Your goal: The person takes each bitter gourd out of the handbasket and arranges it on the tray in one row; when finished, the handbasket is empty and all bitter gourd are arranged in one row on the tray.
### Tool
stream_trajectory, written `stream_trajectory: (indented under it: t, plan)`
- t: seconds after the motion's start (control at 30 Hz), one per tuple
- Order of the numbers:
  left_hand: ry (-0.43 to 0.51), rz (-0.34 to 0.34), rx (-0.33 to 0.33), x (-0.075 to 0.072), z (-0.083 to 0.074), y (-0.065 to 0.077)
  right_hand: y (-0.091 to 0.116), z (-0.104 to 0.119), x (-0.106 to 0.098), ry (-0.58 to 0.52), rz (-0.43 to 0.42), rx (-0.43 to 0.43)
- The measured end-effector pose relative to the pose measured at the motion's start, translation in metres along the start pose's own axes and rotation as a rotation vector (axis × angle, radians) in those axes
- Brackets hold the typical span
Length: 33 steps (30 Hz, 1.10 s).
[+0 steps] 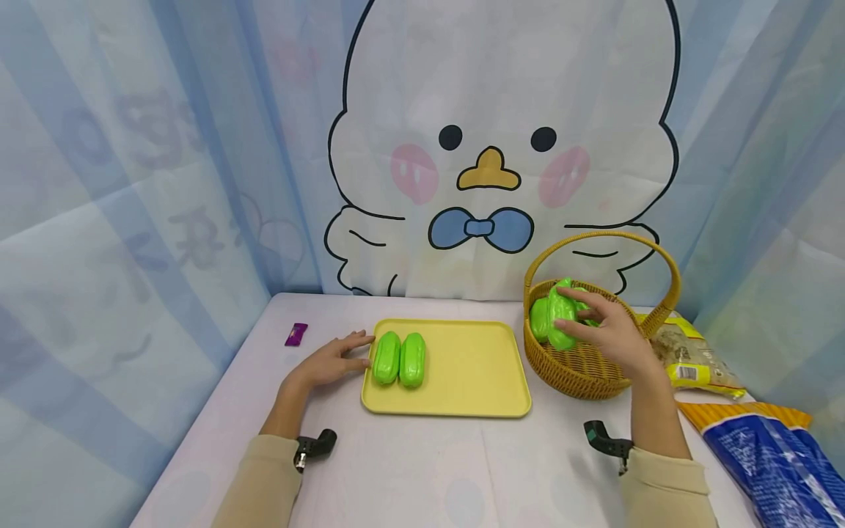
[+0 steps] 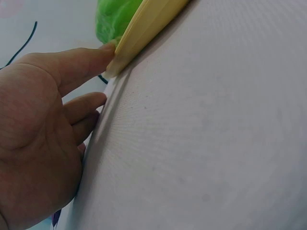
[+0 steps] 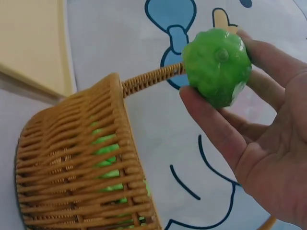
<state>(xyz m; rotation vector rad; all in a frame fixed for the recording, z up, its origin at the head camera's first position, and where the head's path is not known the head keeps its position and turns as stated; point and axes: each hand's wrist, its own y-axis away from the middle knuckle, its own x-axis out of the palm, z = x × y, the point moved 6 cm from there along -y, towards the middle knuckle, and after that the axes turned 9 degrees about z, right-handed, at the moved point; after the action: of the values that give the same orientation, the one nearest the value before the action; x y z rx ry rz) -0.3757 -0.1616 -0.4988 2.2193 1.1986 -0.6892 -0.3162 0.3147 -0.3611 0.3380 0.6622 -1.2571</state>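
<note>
My right hand pinches a glossy, lumpy green oblong piece between thumb and fingers, above the wicker basket. In the right wrist view the piece's rounded end faces the camera. More green pieces lie inside the basket, partly hidden by the held one and the weave. Two similar green pieces lie side by side at the left of the yellow tray. At the tray's left edge, my left hand rests with fingers extended, a digit touching the rim.
A small purple wrapped candy lies at the back left of the white table. Right of the basket are a yellow-and-clear bag and a blue bag. The basket's tall handle arches overhead. A printed curtain hangs behind.
</note>
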Motion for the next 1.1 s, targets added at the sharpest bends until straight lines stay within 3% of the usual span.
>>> stream_trajectory:
  t: [0.2, 0.63, 1.1]
  plan:
    - [0.003, -0.005, -0.002, -0.001, 0.001, 0.001, -0.008, 0.013, 0.018, -0.044, 0.064, -0.037]
    - [0.016, -0.01, -0.02, -0.002, 0.003, 0.002, -0.028, 0.027, 0.066, -0.03, 0.175, -0.107]
    - [0.013, -0.009, -0.01, -0.001, 0.001, 0.002, -0.045, 0.02, 0.128, -0.059, 0.307, -0.082]
